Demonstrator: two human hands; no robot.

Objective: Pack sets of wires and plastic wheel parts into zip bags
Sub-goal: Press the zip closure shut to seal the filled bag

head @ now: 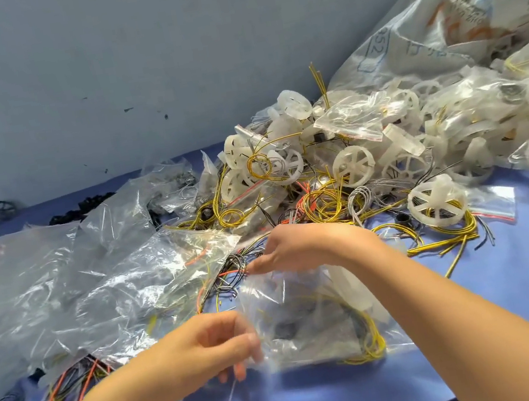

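A: Why gripped at two edges?

B: Probably to keep the mouth stretched for filling or sealing. Zip bag [310, 324] pinched at its near-left edge by the curled fingers of the left hand [210, 351] and at its far edge by the right hand [288, 248], low over the blue counter [497, 302], centre frame.

A: And the look of it?

B: Clear, crinkled, slightly blurred. Inside, looped yellow wires [371, 339], a pale wheel part [349, 287], something dark. Zipped or not, impossible to tell.

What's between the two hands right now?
In the head view, a clear zip bag spans between the left hand and the right hand, each pinching an edge. Inside it show yellow wires and a whitish plastic part.
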